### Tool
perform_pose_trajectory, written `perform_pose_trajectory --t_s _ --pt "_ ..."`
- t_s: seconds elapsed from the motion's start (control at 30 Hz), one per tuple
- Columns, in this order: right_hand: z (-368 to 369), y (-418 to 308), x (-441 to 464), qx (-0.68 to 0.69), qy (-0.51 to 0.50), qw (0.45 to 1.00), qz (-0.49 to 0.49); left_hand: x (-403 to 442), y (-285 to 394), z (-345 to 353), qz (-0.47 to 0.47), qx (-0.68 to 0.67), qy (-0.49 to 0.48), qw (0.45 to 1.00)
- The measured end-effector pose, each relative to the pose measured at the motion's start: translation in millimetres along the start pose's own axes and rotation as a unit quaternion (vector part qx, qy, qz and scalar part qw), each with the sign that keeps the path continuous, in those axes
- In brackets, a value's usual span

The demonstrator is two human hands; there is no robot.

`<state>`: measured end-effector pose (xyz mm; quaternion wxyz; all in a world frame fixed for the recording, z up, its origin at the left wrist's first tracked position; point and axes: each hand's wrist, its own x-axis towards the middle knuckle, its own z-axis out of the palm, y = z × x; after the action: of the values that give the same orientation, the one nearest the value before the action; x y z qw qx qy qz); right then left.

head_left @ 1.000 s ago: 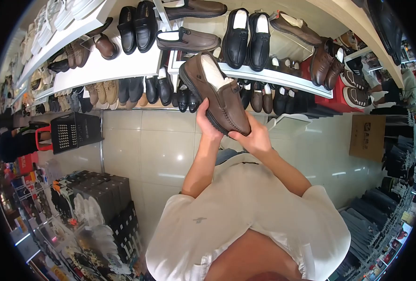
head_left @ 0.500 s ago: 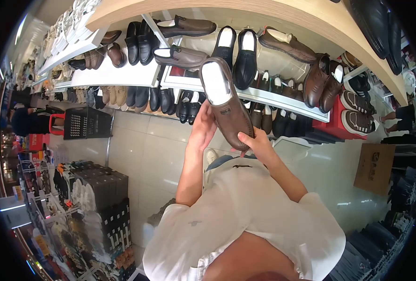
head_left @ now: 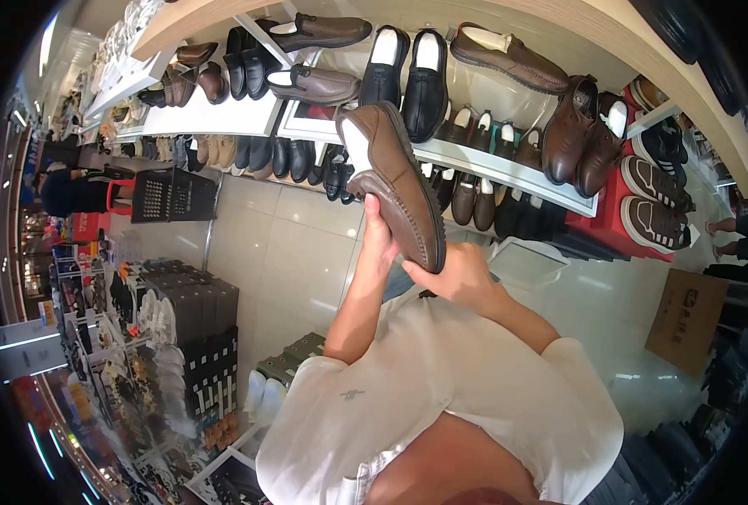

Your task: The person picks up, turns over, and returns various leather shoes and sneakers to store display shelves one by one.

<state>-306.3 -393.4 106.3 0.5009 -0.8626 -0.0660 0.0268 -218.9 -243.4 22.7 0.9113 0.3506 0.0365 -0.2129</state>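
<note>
Pale tiled floor [head_left: 264, 223] lies open either side of me. Left grip [head_left: 380, 240] clasps brown shoe [head_left: 395, 164] along its side, thumb on upper; right grip [head_left: 465, 276] holds toe end. Shoe raised before me, toe tipped my way, heel toward white shelf [head_left: 508, 178]; clearance to shelf edge hard to judge. Stitched seam curves round toe, dark treaded sole faces right, white insert [head_left: 357, 147] shows in opening. Beyond, black loafers [head_left: 426, 93] stand on shelf, pale wooden ledge [head_left: 635, 46] above.
</note>
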Motion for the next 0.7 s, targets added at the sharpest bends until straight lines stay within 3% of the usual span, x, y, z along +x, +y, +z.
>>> perform_pose_trajectory --t_s 0.13,0.37,0.43,0.5,0.57,0.6,0.67,0.7 --pt "1.2 7.0 -5.8 -0.045 0.039 0.997 -0.052 0.1 -9.0 -3.6 -0.008 -0.006 -0.027 1.000" --pt "-12.7 13.7 -9.3 -0.114 0.017 0.988 -0.099 11.3 -22.5 -4.4 0.004 -0.052 -0.068 0.996" --pt "-13.2 21.3 -11.2 -0.038 0.037 0.995 -0.084 3.6 -16.2 6.3 -0.015 0.049 -0.007 0.999" --pt "-15.2 33.7 -13.9 -0.005 0.032 0.997 -0.069 6.5 -22.1 10.0 -0.015 0.034 -0.020 0.999" --pt "-11.5 51.6 -16.2 0.181 0.062 0.981 0.029 8.7 -21.2 36.7 0.065 0.146 0.056 0.985" --pt "-14.8 56.6 -18.4 0.177 0.067 0.981 0.028 10.5 -22.4 45.2 0.087 0.176 0.077 0.978" --pt "-23.0 66.8 -26.9 0.332 0.027 0.917 0.221 17.0 -32.9 51.2 0.107 0.224 0.098 0.964" --pt "-23.3 74.6 -31.6 0.330 0.031 0.918 0.219 20.9 -39.5 53.2 0.127 0.273 0.123 0.946"
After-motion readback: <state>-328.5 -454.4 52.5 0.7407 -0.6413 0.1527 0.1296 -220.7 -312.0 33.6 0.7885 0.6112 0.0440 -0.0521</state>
